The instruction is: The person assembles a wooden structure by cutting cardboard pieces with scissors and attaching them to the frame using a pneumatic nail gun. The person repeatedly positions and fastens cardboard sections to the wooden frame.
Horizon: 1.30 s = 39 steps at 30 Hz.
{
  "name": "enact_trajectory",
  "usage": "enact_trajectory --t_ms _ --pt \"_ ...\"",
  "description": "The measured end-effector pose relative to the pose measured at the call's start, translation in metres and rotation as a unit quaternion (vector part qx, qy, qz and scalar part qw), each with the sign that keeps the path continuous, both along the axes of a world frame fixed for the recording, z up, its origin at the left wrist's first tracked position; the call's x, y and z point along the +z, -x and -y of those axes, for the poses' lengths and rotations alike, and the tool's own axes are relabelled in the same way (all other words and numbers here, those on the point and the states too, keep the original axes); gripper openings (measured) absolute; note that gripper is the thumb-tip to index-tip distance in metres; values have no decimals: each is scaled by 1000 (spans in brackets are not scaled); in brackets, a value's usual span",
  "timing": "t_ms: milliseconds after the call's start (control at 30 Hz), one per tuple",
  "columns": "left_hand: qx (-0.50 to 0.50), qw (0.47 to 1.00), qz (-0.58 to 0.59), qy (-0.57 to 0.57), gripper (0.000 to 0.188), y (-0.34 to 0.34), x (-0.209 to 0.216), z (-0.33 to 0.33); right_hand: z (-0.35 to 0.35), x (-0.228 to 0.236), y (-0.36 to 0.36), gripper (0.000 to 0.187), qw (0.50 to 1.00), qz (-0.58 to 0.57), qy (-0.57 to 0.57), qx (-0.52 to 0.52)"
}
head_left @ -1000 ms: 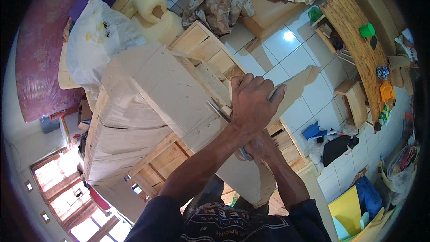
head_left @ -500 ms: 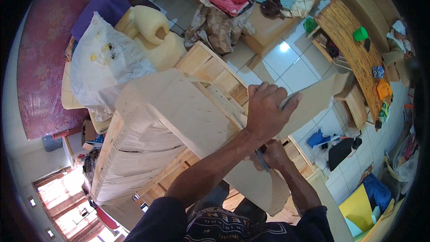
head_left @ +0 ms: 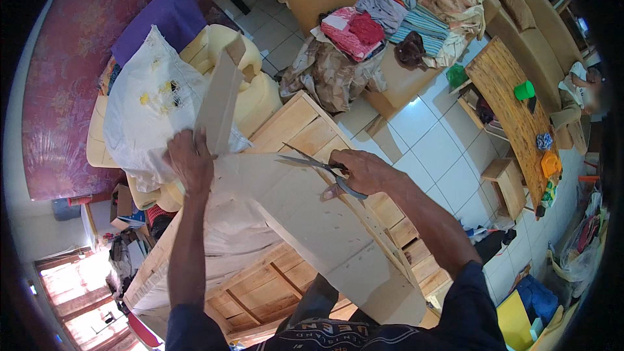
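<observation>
head view: a cardboard strip in one hand, spread scissors in the other

the left hand (head_left: 190, 161) is curled closed on the lower end of a long cardboard strip (head_left: 220, 94), which rises from it in front of a white sack (head_left: 146, 84) and pale yellow foam (head_left: 257, 107). the right hand (head_left: 364, 172) is closed around the handles of the scissors (head_left: 322, 165); their blades stand apart, pointing left over the upper edge of a cardboard panel (head_left: 309, 205). whether the blades touch the panel, i cannot tell. the panel lies across a wooden frame (head_left: 296, 125), with bare boards showing on both sides. beyond the frame, clothes (head_left: 354, 32) are heaped on a tan seat (head_left: 396, 94), and to the right a wooden table (head_left: 500, 78) carries a green cup (head_left: 523, 90) and an orange object (head_left: 550, 164).
</observation>
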<state>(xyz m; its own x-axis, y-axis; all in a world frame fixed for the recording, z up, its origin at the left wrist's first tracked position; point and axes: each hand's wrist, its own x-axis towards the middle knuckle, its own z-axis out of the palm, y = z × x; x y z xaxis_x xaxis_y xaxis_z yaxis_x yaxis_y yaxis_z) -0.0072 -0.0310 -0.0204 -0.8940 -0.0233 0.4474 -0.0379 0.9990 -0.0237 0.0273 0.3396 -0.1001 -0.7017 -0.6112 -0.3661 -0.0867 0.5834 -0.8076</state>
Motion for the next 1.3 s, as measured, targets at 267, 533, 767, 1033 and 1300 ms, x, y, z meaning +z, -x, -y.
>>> enact_trajectory --t_ms 267,533,767,1033,1300 --pt "29 997 18 -69 26 -17 -35 11 9 -7 22 85 996 -51 48 47" --pt "47 994 55 -86 28 -16 -27 4 10 15 57 65 987 -47 51 145" --pt "32 994 38 -94 27 -14 -31 14 -17 -5 28 59 997 13 25 74" --pt "-81 995 -43 -44 25 -18 -30 24 -207 -71 -154 55 932 -47 -255 -252" --pt "-235 959 -159 5 20 -119 3 -152 -262 -140 -550 79 690 340 -451 -453"
